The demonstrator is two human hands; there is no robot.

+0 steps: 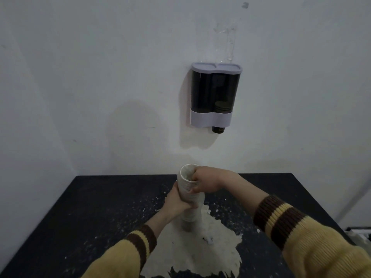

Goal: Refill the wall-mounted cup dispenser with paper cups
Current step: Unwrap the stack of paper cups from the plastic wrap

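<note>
Two mustard-yellow sleeves (313,243) with brown-striped cuffs reach in from the near edge of a black table (80,207). A ragged pale patch (210,247) spreads over the tabletop from that near edge towards the middle, with white flecks scattered around it.

The stack of white paper cups (197,199) stands roughly upright on the far end of this patch, about midway between the table's left and right edges. The left hand (176,203) wraps around the stack's middle, fingers curled tight around it. The right hand (202,180) grips the top cup, fingers hooked inside the open rim and thumb pressed on the outside.

Beyond the table's far edge, the cup dispenser (215,95) hangs on the white wall (100,77), lid closed. Its right-hand column holds a few dark cups (222,107) at the bottom, with one cup (218,129) poking out below. Clear tape residue (226,37) clings to the wall above.
</note>
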